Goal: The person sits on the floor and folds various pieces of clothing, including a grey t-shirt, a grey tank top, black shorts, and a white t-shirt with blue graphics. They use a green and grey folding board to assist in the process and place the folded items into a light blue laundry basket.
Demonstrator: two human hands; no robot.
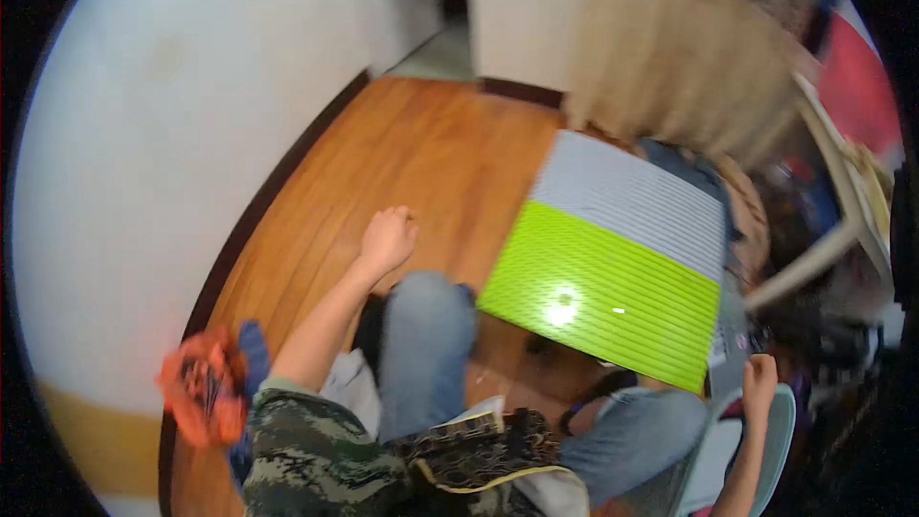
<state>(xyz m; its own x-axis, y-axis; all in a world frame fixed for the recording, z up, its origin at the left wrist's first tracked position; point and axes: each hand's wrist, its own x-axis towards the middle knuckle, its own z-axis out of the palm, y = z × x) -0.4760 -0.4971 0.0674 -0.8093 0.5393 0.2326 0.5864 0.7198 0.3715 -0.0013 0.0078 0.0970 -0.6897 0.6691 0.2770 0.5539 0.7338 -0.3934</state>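
My left hand (pixel 388 240) is raised over the wooden floor, above my bent left knee, its fingers curled; whether it holds anything small cannot be told. My right hand (pixel 759 378) is at the lower right with fingers bent, over the rim of a pale green plastic tub (pixel 785 431); its grip is unclear. Between the hands, in front of my knees, lies a ridged panel, one part bright green (pixel 610 280) and the other grey (pixel 632 194). Light glares off the green part. A dark patterned cloth with yellow edging (pixel 488 456) lies across my lap.
A white wall with dark skirting (pixel 266 208) runs along the left of the wooden floor (pixel 445 151). An orange plastic bag (pixel 208 388) sits beside it at the lower left. A beige curtain (pixel 668 57) hangs behind the panel. A pale frame (pixel 811 262) and clutter stand at the right.
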